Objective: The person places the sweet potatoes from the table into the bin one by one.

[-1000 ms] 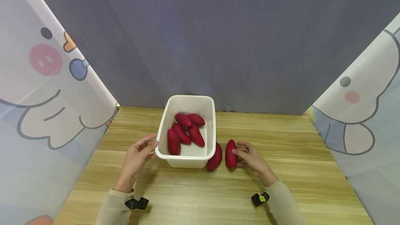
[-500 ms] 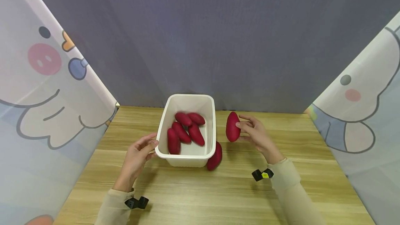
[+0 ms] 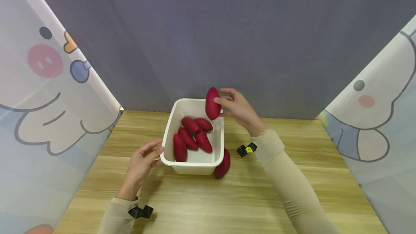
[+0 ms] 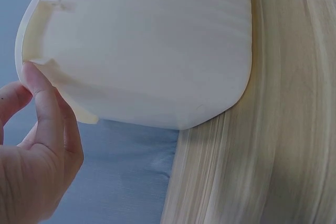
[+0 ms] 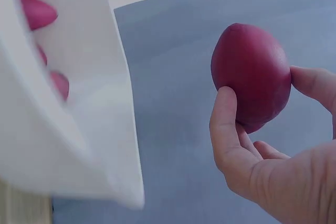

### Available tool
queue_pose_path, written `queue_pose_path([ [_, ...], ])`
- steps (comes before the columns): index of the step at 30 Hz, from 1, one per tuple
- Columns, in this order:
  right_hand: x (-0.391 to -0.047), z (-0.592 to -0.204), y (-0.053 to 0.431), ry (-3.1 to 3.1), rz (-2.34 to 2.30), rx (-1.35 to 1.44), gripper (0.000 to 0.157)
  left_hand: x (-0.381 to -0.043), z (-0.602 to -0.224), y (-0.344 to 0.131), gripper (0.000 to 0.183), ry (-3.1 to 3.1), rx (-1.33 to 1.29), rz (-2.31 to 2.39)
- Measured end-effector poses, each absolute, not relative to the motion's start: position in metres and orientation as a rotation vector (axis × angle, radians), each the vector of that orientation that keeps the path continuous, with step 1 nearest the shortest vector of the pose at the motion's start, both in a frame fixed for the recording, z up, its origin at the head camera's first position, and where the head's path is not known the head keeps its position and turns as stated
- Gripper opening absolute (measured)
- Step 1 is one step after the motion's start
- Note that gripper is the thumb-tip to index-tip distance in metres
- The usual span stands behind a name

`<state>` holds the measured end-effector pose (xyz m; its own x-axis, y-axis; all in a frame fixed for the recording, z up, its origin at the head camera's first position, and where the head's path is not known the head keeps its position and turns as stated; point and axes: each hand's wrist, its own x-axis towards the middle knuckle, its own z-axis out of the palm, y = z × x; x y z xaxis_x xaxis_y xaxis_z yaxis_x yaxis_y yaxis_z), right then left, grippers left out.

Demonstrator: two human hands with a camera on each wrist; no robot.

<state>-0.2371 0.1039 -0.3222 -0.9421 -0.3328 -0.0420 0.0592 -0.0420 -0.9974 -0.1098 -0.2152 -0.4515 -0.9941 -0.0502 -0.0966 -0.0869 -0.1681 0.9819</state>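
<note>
My right hand (image 3: 241, 110) pinches a red sweet potato (image 3: 212, 104) between thumb and fingers, held up over the far right corner of a white plastic bin (image 3: 195, 164). In the right wrist view this sweet potato (image 5: 249, 72) hangs clear of the bin wall (image 5: 107, 114). Several more sweet potatoes (image 3: 180, 148) lie inside the bin on its floor. Another sweet potato (image 3: 223, 164) rests on the table against the bin's near right side, partly under the rim. At the bin's left rim, my left hand (image 3: 143, 161) holds the edge with thumb and fingers.
The bin stands on a wooden table (image 3: 201, 205), near its back edge. Behind rises a grey fabric panel (image 3: 208, 39). Cartoon-print sheets flank the table on the left (image 3: 65, 111) and right (image 3: 367, 129).
My right hand has lifted the sweet potato off the table right of the bin, carrying it up and left over the bin. The left hand has stayed at the rim.
</note>
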Motion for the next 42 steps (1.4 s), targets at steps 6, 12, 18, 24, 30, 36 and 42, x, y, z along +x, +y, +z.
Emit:
queue_pose_path([
  [6,-0.252,-0.326,0.055,1.933,-2.006,-0.211,0.070,-0.107,-0.451,-0.213,0.043,2.007,-0.170,2.381],
  [12,-0.261,-0.346,0.022,1.940,-1.914,-0.116,0.068,-0.106,-0.450,-0.211,0.045,2.011,-0.172,2.378],
  [18,-0.265,-0.372,0.010,2.001,-1.797,-0.069,0.068,-0.106,-0.451,-0.210,0.045,1.998,-0.174,2.383],
  [24,-0.266,-0.380,0.013,2.066,-1.768,-0.058,0.071,-0.108,-0.453,-0.208,0.044,1.992,-0.166,2.389],
  [30,-0.263,-0.367,0.020,2.083,-1.796,-0.071,0.070,-0.110,-0.453,-0.208,0.042,1.998,-0.158,2.381],
  [36,-0.256,-0.348,0.036,2.045,-1.855,-0.142,0.071,-0.112,-0.452,-0.208,0.046,2.001,-0.172,2.371],
  [42,-0.239,-0.347,0.076,2.103,-1.923,-0.188,0.067,-0.114,-0.453,-0.210,0.048,2.013,-0.158,2.354],
])
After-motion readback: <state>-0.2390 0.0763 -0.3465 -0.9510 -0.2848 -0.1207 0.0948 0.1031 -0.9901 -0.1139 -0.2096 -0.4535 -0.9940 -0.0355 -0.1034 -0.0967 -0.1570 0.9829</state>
